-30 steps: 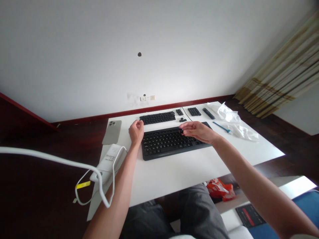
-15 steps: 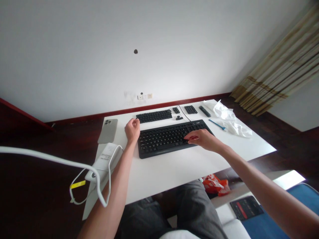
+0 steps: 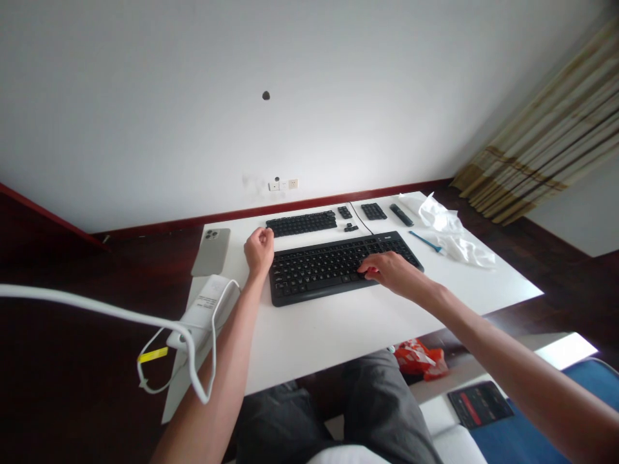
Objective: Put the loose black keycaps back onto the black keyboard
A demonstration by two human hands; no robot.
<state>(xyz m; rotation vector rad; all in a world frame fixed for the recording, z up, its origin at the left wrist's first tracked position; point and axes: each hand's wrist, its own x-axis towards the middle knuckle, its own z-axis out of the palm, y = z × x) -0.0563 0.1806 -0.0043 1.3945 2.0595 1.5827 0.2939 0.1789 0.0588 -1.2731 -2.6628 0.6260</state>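
Right hand point(image 3: 389, 270) at the keyboard point(image 3: 314, 265)
Keyboard lies on the table point(image 3: 300, 341), left hand point(image 3: 260, 250) curled by its left end; right fingers bunched, cannot tell if either grips anything

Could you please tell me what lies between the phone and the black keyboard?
In the head view, the left hand, curled, is between the phone and the black keyboard; bare white tabletop shows between hand and phone.

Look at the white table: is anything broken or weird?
Yes. Small black plastic keycaps lie in separate groups beyond the long black plastic keyboard, and many of its key spots look bare: odd, since keycaps usually sit there.
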